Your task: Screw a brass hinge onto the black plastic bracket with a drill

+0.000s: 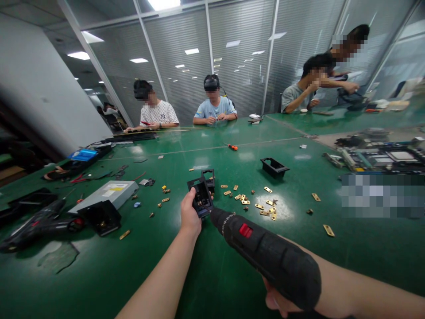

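Note:
My left hand (191,213) grips a black plastic housing (201,197) by its left side, with the thumb over the rim and the opening tilted toward me. In my right hand (277,297) is a black cordless drill (265,252) with a red switch on top. The drill's nose points at the lower right edge of the housing; I cannot tell whether its bit touches it. Behind the held piece stands another black housing (208,177). To the right of it are scattered small brass plates (244,199) and screws (245,208).
At left lie a second drill (36,228), a silver metal box (113,195) and a black housing (101,217). Another black frame (274,167) and an orange screwdriver (232,147) lie farther back. Circuit boards (392,155) are at right. Several people sit or stand across the green table (186,148).

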The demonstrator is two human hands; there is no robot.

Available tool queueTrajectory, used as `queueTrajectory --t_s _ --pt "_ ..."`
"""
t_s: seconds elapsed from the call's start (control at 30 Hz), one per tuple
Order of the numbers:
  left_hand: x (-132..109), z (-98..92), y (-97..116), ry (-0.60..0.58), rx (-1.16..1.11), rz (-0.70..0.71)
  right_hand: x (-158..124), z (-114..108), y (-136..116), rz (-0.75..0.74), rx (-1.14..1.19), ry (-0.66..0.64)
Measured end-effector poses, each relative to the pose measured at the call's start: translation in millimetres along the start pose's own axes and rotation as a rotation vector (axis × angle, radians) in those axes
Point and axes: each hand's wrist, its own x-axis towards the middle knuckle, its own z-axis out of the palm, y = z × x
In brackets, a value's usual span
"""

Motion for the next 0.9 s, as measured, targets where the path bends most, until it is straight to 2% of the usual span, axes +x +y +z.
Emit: queueTrajectory --t_s 0.17,0.43,0.7,0.9 --pt "1.4 -1.3 -1.5 -0.001 -0.008 -0.001 5.4 -2.4 0.7 -0.076 -0.116 -0.004" --pt "-0.1 -0.8 -0.1 -0.010 -0.009 0.006 4.7 -1.5 -1.1 -0.111 -0.146 0.035" --pt "-0.4 1.4 -0.7 0.014 -0.013 0.000 -1.3 2.1 6.7 0.022 0.051 0.023" --pt "0.7 -0.3 -2.1 -0.007 -0.005 0.008 -3.2 1.9 4.7 0.063 0.141 0.052"
